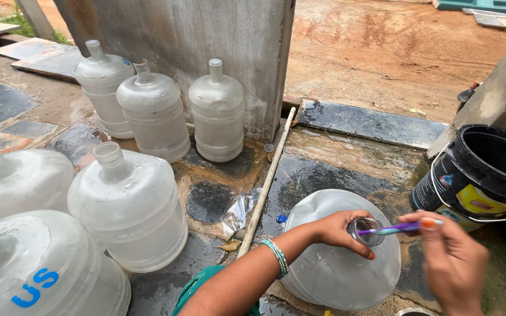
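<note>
R hand point(453, 263) blurred; toothbrush point(395, 229), prob.

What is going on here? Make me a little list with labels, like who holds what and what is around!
Place: wet stone floor outdoors, beside a concrete pillar
Left hand: grips the neck of a tilted water jug
Right hand: holds a purple toothbrush, its head at the jug's mouth
Wrist: green bangle
Other jugs: six clear ones standing upright
Bucket: black bucket to the right
Also: a thin pale pole lying on the floor
</note>
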